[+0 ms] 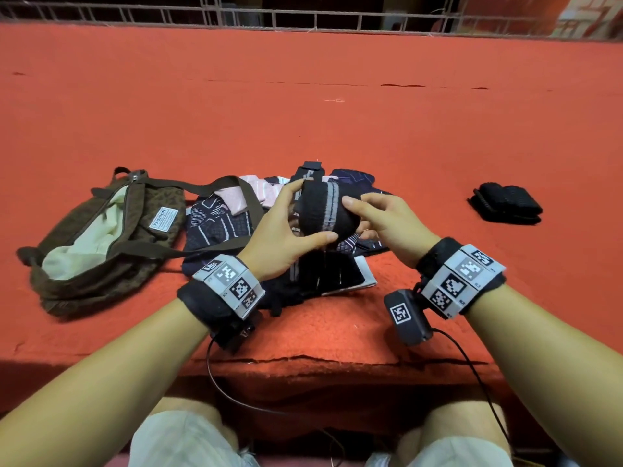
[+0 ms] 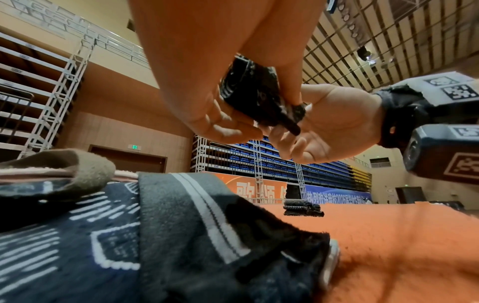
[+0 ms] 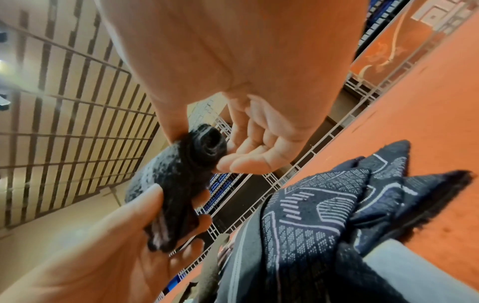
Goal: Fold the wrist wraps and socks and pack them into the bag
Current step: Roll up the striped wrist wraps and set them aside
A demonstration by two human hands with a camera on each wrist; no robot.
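Both hands hold a rolled black wrist wrap [image 1: 322,210] with a grey stripe above the clothes pile. My left hand [image 1: 290,220] grips it, index finger on top and thumb beneath. My right hand [image 1: 374,214] pinches its right end with thumb and fingers. The left wrist view shows the roll [image 2: 249,96] between my fingers [image 2: 223,125]. In the right wrist view its coiled end [image 3: 210,143] sits at my right fingertips [image 3: 241,164]. An open brown bag [image 1: 101,237] with a pale lining lies to the left. Navy patterned and pink socks [image 1: 219,224] lie under my hands. A second striped wrap [image 1: 310,271] lies flat below.
A folded black wrap [image 1: 505,205] lies apart on the right of the red carpeted platform [image 1: 337,112]. The bag's strap [image 1: 209,187] runs across the socks. A metal railing [image 1: 303,18] bounds the far edge. My knees sit below the platform's near edge [image 1: 303,360].
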